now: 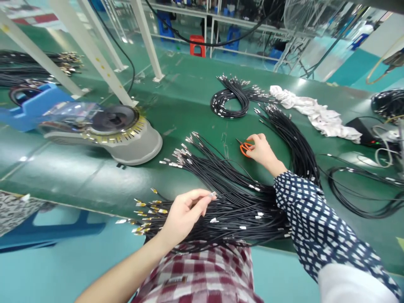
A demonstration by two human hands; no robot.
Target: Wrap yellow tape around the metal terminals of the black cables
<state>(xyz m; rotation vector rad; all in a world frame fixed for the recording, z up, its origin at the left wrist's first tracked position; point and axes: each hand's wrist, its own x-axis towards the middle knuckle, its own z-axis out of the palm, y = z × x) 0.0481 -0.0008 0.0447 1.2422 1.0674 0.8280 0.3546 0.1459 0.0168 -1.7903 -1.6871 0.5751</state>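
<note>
My left hand (pixel 189 212) pinches the silver end of a black cable between thumb and fingertips, above a thick bundle of black cables (pixel 233 210) along the front edge of the green table. Farther right and back, my right hand (pixel 259 149) has its fingers on the orange handles of small scissors (pixel 245 148), whose dark tip points to the back left. Silver connector ends (pixel 181 155) fan out at the bundle's back left, and yellow-sleeved ends (pixel 151 210) stick out at its front left. White labels sit on several cables.
A grey machine with a round dark disc (pixel 135 145) stands at left beside a blue holder (pixel 34 107). A coiled cable bundle (pixel 230 103), a crumpled white cloth (pixel 315 111) and another cable bundle (pixel 296 139) lie behind and right. White posts (pixel 148 42) rise at the back left.
</note>
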